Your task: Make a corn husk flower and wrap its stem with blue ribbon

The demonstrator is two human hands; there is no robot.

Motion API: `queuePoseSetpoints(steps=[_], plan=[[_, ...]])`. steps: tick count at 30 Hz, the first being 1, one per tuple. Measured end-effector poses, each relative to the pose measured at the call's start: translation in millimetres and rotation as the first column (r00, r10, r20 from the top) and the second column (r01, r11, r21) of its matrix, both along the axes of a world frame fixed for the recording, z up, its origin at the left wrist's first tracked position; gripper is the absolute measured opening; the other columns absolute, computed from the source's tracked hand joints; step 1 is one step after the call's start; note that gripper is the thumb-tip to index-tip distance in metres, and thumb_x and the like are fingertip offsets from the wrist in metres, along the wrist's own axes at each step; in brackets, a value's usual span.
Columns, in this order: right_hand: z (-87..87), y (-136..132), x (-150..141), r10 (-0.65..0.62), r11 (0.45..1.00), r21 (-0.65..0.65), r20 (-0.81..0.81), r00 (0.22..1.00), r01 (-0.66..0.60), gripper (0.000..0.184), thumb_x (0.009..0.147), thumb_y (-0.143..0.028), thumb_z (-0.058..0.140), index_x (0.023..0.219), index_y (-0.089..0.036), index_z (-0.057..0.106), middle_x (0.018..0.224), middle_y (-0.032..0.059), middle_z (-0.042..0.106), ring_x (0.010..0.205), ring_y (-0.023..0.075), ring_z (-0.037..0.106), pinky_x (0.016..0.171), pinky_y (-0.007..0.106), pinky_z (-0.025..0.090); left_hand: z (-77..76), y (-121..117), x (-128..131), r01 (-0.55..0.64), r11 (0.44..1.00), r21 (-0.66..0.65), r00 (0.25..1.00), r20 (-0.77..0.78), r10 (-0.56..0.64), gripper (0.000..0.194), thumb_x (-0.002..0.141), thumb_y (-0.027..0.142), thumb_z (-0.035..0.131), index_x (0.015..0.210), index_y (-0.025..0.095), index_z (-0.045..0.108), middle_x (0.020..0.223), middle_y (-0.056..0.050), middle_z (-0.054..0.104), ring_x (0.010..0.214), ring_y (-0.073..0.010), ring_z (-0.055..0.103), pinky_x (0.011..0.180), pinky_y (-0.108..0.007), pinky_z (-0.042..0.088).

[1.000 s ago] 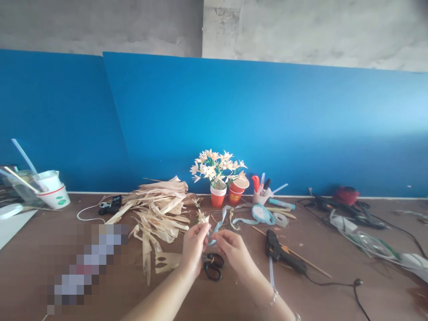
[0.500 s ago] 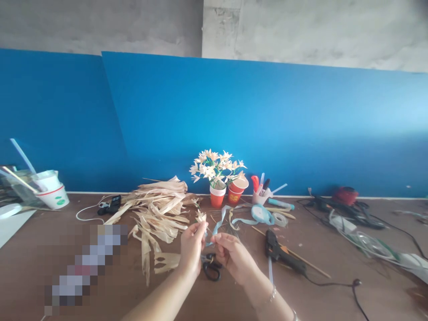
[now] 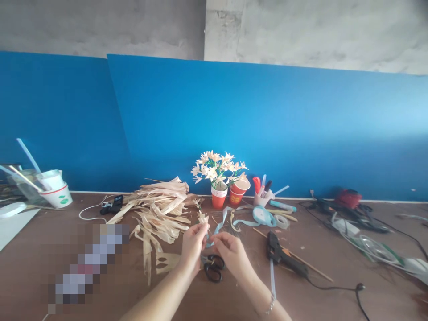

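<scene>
My left hand [image 3: 194,245] is closed in a pinch around the base of a small cream husk flower [image 3: 202,217], whose petals point up past my fingertips. Just to its right, my right hand [image 3: 229,249] has its thumb and forefinger pressed together close to the flower's base; whatever it pinches is too small to make out. Black-handled scissors [image 3: 214,268] lie on the table beneath and between my hands. Behind them a light blue ribbon [image 3: 220,223] trails toward its roll [image 3: 263,216]. Dried corn husks [image 3: 163,205] are heaped to the left of my hands.
Finished flowers [image 3: 217,166] stand in red paper cups [image 3: 218,198] by the blue partition [image 3: 250,111]. A black glue gun [image 3: 284,255] with its cord lies right of my hands, near a wooden stick [image 3: 316,271]. Cables [image 3: 371,243] spread at far right; a white cup [image 3: 60,197] stands left.
The view has shifted slightly, moving the scene a little right. My right hand has turned slightly, its fingers still pinched near the flower. My left hand keeps its hold.
</scene>
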State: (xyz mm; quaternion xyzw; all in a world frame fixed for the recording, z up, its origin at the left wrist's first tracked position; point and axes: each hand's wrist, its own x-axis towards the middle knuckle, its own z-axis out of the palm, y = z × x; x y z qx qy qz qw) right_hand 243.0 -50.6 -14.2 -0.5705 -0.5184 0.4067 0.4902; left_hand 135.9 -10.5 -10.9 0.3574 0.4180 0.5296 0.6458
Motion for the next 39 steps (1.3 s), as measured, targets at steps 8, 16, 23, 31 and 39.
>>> queuePoseSetpoints(steps=[8, 16, 23, 31, 39], plan=[[9.7, -2, 1, 0.072, 0.994, -0.078, -0.018, 0.997, -0.073, 0.020, 0.073, -0.037, 0.055, 0.067, -0.019, 0.054, 0.040, -0.0050, 0.049, 0.040, 0.0104, 0.041, 0.046, 0.023, 0.029, -1.8, -4, 3, 0.010, 1.000, -0.018, 1.000, -0.003, -0.010, 0.039, 0.052, 0.047, 0.076, 0.053, 0.014, 0.055, 0.039, 0.008, 0.036, 0.038, -0.0037, 0.026, 0.040, -0.019, 0.015], [18.0, -5, 3, 0.114, 0.977, -0.139, -0.299, 0.947, -0.161, 0.022, 0.067, -0.037, 0.059, 0.064, -0.017, 0.051, 0.039, -0.0072, 0.044, 0.041, 0.0069, 0.031, 0.047, 0.023, 0.020, 3.3, -3, 1, 0.014, 0.998, -0.056, 0.998, 0.063, -0.010, 0.036, 0.051, 0.043, 0.079, 0.057, 0.013, 0.059, 0.040, 0.008, 0.036, 0.039, -0.0033, 0.026, 0.040, -0.018, 0.017], [20.0, -5, 3, 0.117, 0.974, -0.150, -0.297, 0.948, -0.167, 0.023, 0.067, -0.038, 0.061, 0.065, -0.017, 0.051, 0.040, -0.0072, 0.043, 0.042, 0.0069, 0.031, 0.048, 0.023, 0.020, -0.9, -3, 5, 0.003, 0.998, -0.062, 0.994, 0.106, 0.004, 0.034, 0.050, 0.038, 0.081, 0.057, 0.013, 0.059, 0.044, 0.007, 0.041, 0.039, -0.0024, 0.029, 0.039, -0.018, 0.018], [14.0, -13, -11, 0.209, 0.949, -0.200, -0.182, 0.961, -0.244, 0.013, 0.070, -0.030, 0.053, 0.068, -0.016, 0.055, 0.039, -0.0059, 0.047, 0.039, 0.0080, 0.035, 0.045, 0.022, 0.022, 14.8, 47, -43, -0.307, 0.952, 0.014, 0.929, 0.223, 0.296, 0.036, 0.049, 0.033, 0.082, 0.058, 0.014, 0.053, 0.050, 0.009, 0.042, 0.043, -0.0018, 0.034, 0.040, -0.015, 0.022], [-4.8, 1, 23, 0.006, 1.000, -0.013, 0.719, 0.695, 0.005, 0.026, 0.082, -0.020, 0.045, 0.072, -0.019, 0.069, 0.079, 0.0064, 0.068, 0.081, 0.0196, 0.060, 0.073, 0.027, 0.040, 19.9, 49, -48, -0.174, 0.982, 0.069, 0.972, 0.169, 0.161, 0.034, 0.054, 0.036, 0.081, 0.070, 0.012, 0.062, 0.062, 0.004, 0.051, 0.047, -0.0019, 0.040, 0.041, -0.014, 0.026]])
